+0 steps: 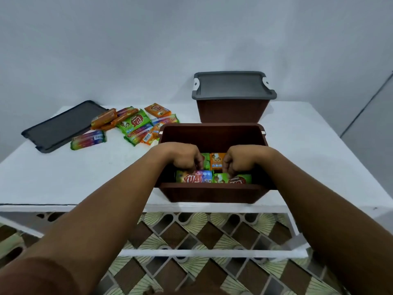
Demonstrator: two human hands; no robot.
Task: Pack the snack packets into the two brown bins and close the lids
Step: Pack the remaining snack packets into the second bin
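Observation:
An open brown bin (212, 135) stands at the table's near edge with several snack packets (217, 161) lying inside. Both my hands are down in it. My left hand (186, 158) has its fingers curled on a green packet (205, 160) at the left. My right hand (238, 159) has its fingers curled on another green packet (221, 177) at the front. A second brown bin (231, 109) stands behind, with a grey lid (232, 85) resting on it. Several loose packets (136, 124) lie to the left.
A dark grey lid (61, 126) lies flat at the table's far left. The white table (319, 150) meets a white wall behind. A patterned tiled floor (191, 235) shows below the table's front edge.

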